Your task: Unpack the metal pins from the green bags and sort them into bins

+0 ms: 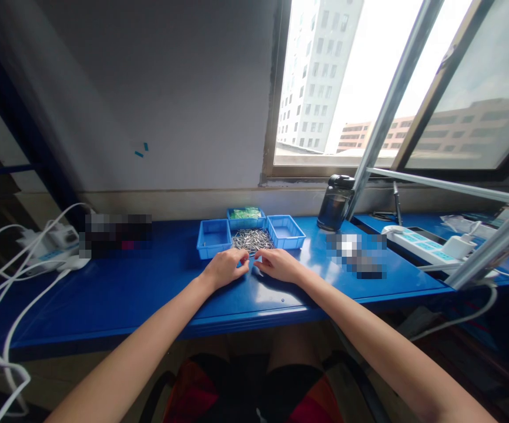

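Note:
A pile of small, thin silver metal pieces, screws or rivets by their look (253, 239), lies on the blue table between small blue bins. At the pile's near edge is my left hand (227, 267), its fingers curled in with thumb and fingertips close together. My right hand (277, 264) faces it a short gap away, also curled into a pinch. Anything between the fingertips is too small to make out. The left bin (214, 254) stands just beyond my left hand, and the right bin (292, 242) beyond my right. A back bin (246, 223) holds something green.
On the blue table (148, 305) a dark bottle (334, 202) stands at the back right, near a metal post (387, 106). Power strips (426, 245) and white cables (12, 317) lie to the sides. One tiny round piece (283, 300) rests near the front edge.

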A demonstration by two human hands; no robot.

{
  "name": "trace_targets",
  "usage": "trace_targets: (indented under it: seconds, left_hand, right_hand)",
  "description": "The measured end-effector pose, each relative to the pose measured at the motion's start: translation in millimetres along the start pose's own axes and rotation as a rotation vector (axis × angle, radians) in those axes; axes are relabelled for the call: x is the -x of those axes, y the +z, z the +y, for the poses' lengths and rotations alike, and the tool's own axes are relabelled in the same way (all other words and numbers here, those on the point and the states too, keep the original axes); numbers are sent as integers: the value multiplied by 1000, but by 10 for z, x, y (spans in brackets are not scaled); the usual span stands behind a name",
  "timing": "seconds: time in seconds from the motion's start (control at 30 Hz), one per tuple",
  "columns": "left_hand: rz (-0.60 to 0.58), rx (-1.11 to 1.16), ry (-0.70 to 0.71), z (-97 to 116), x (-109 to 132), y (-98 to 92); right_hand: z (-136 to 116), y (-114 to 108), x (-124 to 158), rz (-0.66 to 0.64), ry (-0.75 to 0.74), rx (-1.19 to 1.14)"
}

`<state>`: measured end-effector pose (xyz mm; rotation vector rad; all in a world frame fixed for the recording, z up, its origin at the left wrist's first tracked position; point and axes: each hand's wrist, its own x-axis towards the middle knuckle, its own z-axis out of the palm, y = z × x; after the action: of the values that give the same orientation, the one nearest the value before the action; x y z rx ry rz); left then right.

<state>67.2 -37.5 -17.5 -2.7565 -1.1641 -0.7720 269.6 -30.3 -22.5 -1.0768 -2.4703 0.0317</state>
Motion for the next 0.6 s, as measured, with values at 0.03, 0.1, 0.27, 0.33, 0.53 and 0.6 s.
trace_targets:
  seconds: [0.03, 0.1, 0.27, 0.33, 0.53, 0.6]
  left_hand:
    - [-2, -1, 0, -5, -2, 3]
    - [-10, 2, 7, -10, -7, 6]
    - [-33, 15, 27, -10, -9, -6]
    - [-40, 19, 26, -12, -8, -15]
    - [-51, 32, 1, -25, -9, -27]
    - [-52, 38, -8, -29, -8, -28]
  right_hand:
    - [-2, -5, 0, -1, -5, 4]
    - [-9, -19, -2, -7, -15, 7]
    - [-17, -40, -8, -13, 6, 20]
    - [-17, -40, -8, -13, 12, 28]
    - [-20, -47, 5, -1, -40, 27]
    - [-19, -51, 7, 11, -50, 24]
